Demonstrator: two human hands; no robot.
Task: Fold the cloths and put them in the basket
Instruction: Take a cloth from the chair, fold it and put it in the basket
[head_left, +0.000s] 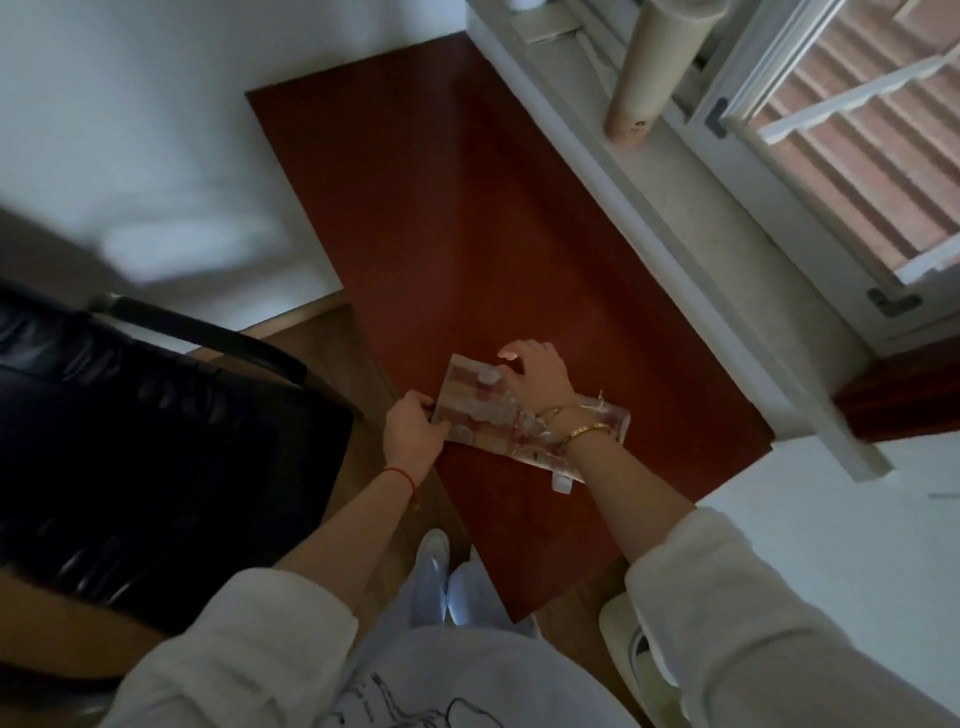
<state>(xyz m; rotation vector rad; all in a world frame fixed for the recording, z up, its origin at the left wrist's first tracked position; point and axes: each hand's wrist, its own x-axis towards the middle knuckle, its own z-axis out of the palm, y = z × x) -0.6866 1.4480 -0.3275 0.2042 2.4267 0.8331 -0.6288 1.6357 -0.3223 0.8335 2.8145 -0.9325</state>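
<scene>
A long reddish-brown table (467, 218) is running away from the person toward a white wall, with a window sill (691, 218) lying along its right side and a black leather armchair (130, 426) sitting to its left over the wooden floor. A cardboard tube (654, 67) is leaning upright on the sill beside the open window. Near the table's closer left edge, a folded patterned cloth (483, 415) in pink, cream and white is lying flat, its long axis slanting from the upper left down to the lower right, a small white tag sticking out at its lower right corner. The right hand (535, 376) is pressing down on the cloth's upper end, fingers spread and curled onto the fabric, two gold bangles sitting on that wrist. The left hand (413, 431), a red thread on its wrist, is pinching the cloth's left edge where it meets the table's edge, fingers closed around the fabric.
</scene>
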